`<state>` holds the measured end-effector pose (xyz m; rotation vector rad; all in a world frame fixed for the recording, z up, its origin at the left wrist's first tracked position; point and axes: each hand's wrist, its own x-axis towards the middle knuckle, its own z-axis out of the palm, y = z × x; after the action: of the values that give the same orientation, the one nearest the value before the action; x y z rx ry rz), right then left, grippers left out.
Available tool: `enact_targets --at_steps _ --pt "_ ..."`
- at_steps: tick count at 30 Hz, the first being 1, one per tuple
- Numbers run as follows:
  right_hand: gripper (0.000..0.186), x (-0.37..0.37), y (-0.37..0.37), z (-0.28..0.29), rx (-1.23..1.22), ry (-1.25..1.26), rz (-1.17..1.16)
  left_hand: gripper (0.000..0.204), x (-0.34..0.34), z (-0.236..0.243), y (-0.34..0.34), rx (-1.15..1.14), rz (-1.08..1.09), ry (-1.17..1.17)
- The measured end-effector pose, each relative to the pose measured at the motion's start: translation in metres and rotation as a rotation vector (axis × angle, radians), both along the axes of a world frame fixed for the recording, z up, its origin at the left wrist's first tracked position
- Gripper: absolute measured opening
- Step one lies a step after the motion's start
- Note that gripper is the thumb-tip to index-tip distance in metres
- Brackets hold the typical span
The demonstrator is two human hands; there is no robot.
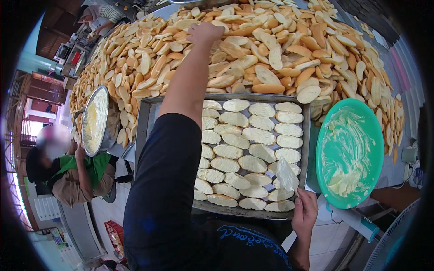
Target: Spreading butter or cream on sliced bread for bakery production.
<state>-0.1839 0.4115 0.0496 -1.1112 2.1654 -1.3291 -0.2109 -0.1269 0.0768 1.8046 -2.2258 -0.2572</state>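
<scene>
My left hand (pixel 205 34) reaches far over a large heap of sliced oval bread (pixel 266 74), its fingers apart and touching slices at the top of the pile. In my right hand (pixel 305 207) is a spatula (pixel 286 174), its blade coated with pale cream and lying over the tray's right side. Between my arms sits a dark metal baking tray (pixel 305 135) with rows of bread slices (pixel 235 119), spread with cream. A green basin (pixel 383 149) stands right of the tray, cream smeared inside and lumped near its lower end. My left forearm hides part of the tray.
A metal bowl (pixel 105 119) of yellowish cream stands left of the tray. Beyond it, a person in a green vest (pixel 72 174) is at the table's left side. Another person (pixel 101 20) works at the far left. A fan (pixel 398 239) stands at the lower right.
</scene>
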Motion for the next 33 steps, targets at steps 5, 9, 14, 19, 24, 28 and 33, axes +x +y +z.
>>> enact_targets --at_steps 5,9,14,19,24,28,33 --pt "0.023 -0.003 -0.004 0.001 -0.025 -0.052 -0.068 0.05 0.005 -0.016 -0.045 0.178 -0.276 0.216" --pt "0.022 -0.004 -0.001 0.003 -0.058 -0.039 -0.062 0.04 0.011 0.002 -0.014 -0.039 -0.469 0.252" --pt "0.023 -0.012 0.017 0.017 -0.126 -0.052 -0.11 0.034 0.037 0.011 0.008 -0.283 -1.068 0.001" --pt "0.03 -0.054 0.06 0.051 -0.175 0.029 -0.285 0.035 0.046 0.009 0.011 -0.062 -0.937 -0.022" --pt "0.027 -0.095 0.086 0.085 -0.125 0.249 -0.487 0.034 0.042 0.002 -0.002 -0.006 -0.956 0.022" --pt "0.026 -0.129 0.097 0.094 0.342 0.673 -0.486 0.037 0.032 -0.016 -0.003 0.091 -0.981 0.032" --pt "0.022 -0.162 0.09 0.102 0.662 0.781 -0.356 0.037 0.04 -0.007 -0.011 0.131 -1.006 0.072"
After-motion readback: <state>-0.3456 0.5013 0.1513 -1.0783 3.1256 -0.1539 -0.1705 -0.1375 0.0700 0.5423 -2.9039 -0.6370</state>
